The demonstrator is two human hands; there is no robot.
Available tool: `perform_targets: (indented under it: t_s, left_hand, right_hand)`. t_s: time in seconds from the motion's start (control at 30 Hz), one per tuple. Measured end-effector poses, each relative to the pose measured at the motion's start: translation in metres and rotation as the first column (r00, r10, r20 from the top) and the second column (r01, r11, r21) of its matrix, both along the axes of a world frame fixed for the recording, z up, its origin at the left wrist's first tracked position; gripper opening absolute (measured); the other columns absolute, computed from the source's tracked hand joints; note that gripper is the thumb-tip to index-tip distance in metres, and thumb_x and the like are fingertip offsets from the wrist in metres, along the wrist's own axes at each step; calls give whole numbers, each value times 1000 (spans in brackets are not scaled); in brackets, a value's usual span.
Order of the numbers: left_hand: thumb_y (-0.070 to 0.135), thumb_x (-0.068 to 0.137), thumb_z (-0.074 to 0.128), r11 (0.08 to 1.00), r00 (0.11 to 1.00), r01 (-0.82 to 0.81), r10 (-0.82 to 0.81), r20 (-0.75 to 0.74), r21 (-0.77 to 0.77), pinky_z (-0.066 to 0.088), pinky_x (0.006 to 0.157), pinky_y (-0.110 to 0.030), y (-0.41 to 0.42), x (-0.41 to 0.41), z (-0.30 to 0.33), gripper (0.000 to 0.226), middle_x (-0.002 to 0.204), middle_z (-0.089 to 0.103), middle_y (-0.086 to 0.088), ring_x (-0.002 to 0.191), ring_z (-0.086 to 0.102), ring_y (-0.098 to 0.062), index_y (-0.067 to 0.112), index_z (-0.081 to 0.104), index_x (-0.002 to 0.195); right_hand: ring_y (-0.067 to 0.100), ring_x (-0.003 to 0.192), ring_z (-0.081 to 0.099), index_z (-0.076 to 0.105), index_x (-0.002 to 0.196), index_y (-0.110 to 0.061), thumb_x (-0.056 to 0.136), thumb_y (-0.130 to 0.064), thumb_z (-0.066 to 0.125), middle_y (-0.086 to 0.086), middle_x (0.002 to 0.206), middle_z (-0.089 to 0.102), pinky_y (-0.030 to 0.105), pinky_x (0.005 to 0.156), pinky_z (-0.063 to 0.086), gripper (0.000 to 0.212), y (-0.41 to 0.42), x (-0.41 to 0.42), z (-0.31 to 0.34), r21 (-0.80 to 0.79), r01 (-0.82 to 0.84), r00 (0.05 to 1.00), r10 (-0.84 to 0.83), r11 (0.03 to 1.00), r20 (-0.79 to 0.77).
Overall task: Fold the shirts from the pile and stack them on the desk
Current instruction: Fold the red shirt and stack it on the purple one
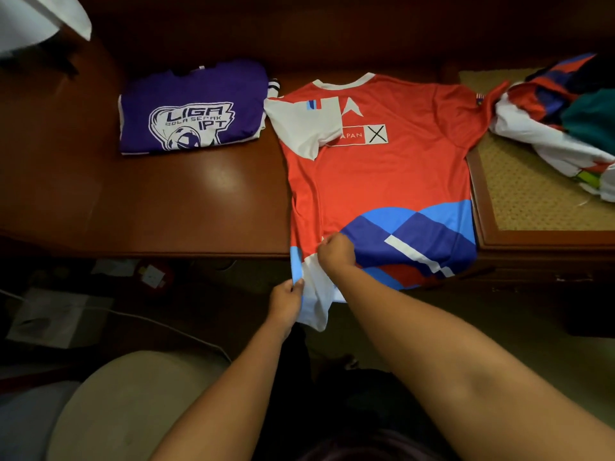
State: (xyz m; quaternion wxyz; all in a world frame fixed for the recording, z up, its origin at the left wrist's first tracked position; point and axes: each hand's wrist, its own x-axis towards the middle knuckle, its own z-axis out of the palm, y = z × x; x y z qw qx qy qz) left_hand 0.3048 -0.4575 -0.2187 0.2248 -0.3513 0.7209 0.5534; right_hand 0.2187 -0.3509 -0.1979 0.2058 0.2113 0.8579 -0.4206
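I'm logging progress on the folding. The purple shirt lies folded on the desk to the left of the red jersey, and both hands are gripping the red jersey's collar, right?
Not quite: the head view shows the left hand and right hand gripping the red jersey at its bottom hem, not the collar. The purple shirt does lie folded on the desk to its left.

The folded purple shirt [193,106] carries a white crest reading "LIGA BOLA SEPAK IPT". On the red jersey [382,174], a boxed label shows the letters "APAN", its start hidden under a folded sleeve, beside a large "X".
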Motion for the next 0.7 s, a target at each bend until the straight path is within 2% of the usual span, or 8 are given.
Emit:
perform_targets:
  t_s: [0.1,0.17,0.27,0.33,0.43,0.53,0.6,0.7]
  left_hand:
    - [26,101,45,993,1000,-22,19,-22,-112,43,71,-34,-7,5,-7,23,78,55,-2,79,53,-17,13,57,87]
    - [24,101,46,982,997,-9,-5,-72,-190,34,63,-31,-11,8,-11,32,66,46,-1,67,45,-15,11,50,72]
    - [25,98,51,979,998,52,-57,-20,-199,34,56,-31,-8,5,-12,38,63,44,-3,58,40,-12,13,45,63]
    - [25,94,57,966,988,150,-136,79,-210,45,63,-34,-7,3,-12,29,72,53,-7,67,51,-18,13,49,68]
    - [21,91,60,867,923,382,-344,171,-321,42,71,-28,-10,2,-9,9,89,61,-7,88,60,-24,14,56,85]
    - [22,93,57,846,925,379,-356,132,-376,40,81,-25,-12,-11,5,21,107,64,-8,105,60,-26,12,59,111]
    - [22,93,56,857,937,343,-343,69,-386,41,82,-25,-11,-24,20,19,109,66,-10,106,60,-26,11,61,107]
    - [17,91,56,857,935,308,-354,-37,-413,43,80,-27,-10,-45,42,8,103,68,-14,99,61,-30,13,62,91]
  right_hand:
    - [35,111,55,57,114,4,95,-10,44,21,119,60,32,83,42,27,7,-10,7,-16,55,998,-56,998,-12]
    - [36,112,54,54,116,6,95,-8,43,23,121,58,32,84,41,27,13,-14,9,-14,102,994,-102,995,-24]
    - [35,112,54,52,109,0,96,-7,41,20,121,58,32,80,39,19,17,-12,7,-26,108,994,-108,994,5]
    - [33,104,54,48,99,-7,93,-4,42,18,112,59,31,74,38,9,21,-7,5,-38,73,997,-72,997,12]
    - [34,91,56,49,100,-6,86,-1,46,9,91,53,47,76,52,15,30,-1,6,-27,23,1000,-23,999,9]
    - [35,95,58,51,106,-5,89,-7,50,12,97,58,46,85,51,17,38,1,15,-26,-15,1000,15,1000,-4]
    - [33,99,58,53,109,-5,92,-12,51,16,106,60,38,85,48,18,42,2,23,-45,-33,999,32,998,-27]
    - [29,95,58,56,106,-5,93,-14,51,13,96,61,32,78,43,17,49,2,34,-52,-48,995,43,997,-85]
